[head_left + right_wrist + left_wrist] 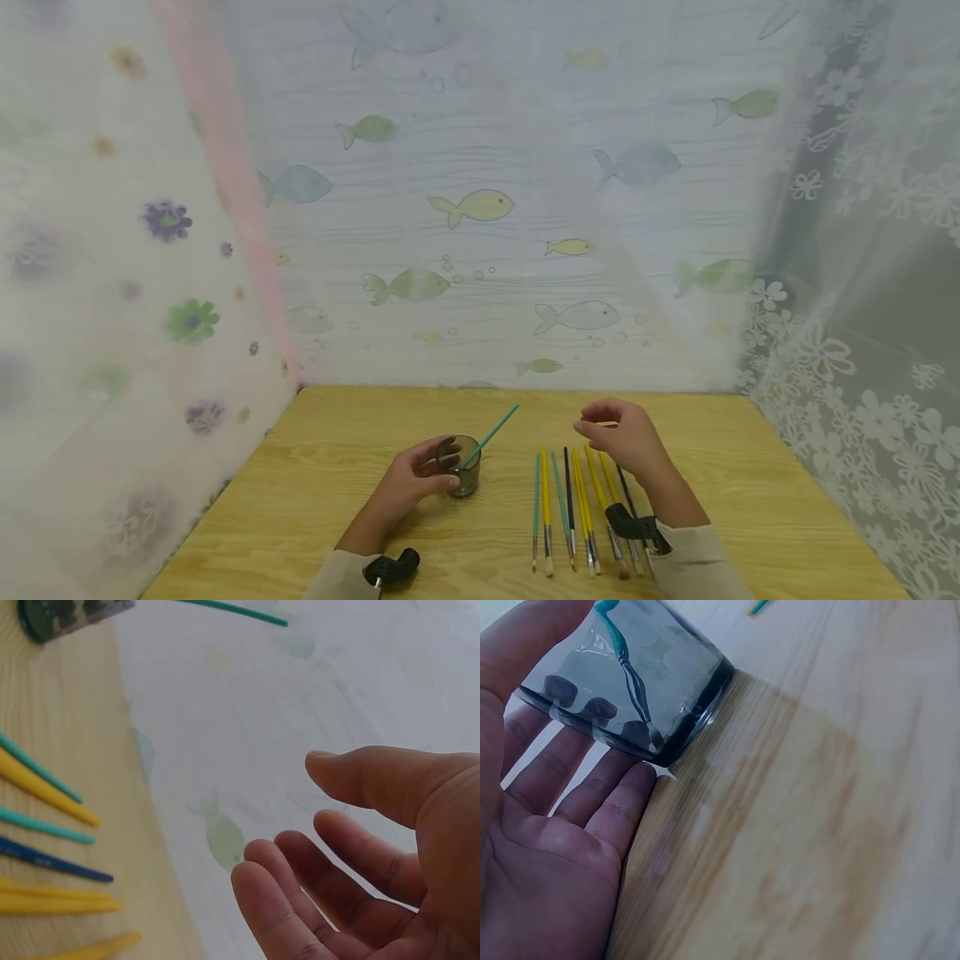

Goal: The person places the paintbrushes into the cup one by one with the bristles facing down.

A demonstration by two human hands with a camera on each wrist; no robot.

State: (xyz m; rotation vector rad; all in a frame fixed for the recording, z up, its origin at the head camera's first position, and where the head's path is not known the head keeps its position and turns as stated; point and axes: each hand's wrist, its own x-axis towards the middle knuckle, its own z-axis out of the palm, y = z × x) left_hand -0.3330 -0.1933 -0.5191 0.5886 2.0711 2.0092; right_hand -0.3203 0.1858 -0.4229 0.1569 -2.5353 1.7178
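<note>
My left hand (411,482) grips a smoked glass cup (467,482), thumb on the near side and fingers curled behind. In the left wrist view the fingertips show through the glass (667,667). One teal paintbrush (493,433) leans in the cup, bristles down against the bottom and handle sticking out to the upper right. Above the far ends of a row of paintbrushes hovers my right hand (622,433). Its fingers are loosely bent, and the right wrist view shows nothing between thumb and fingers (277,907).
Several paintbrushes with yellow (545,492), teal (537,500) and dark (569,492) handles lie side by side on the wooden table (360,425), bristles toward me. A fish-print curtain (480,275) hangs behind the table. Floral sheets hang left (90,333) and right (885,375).
</note>
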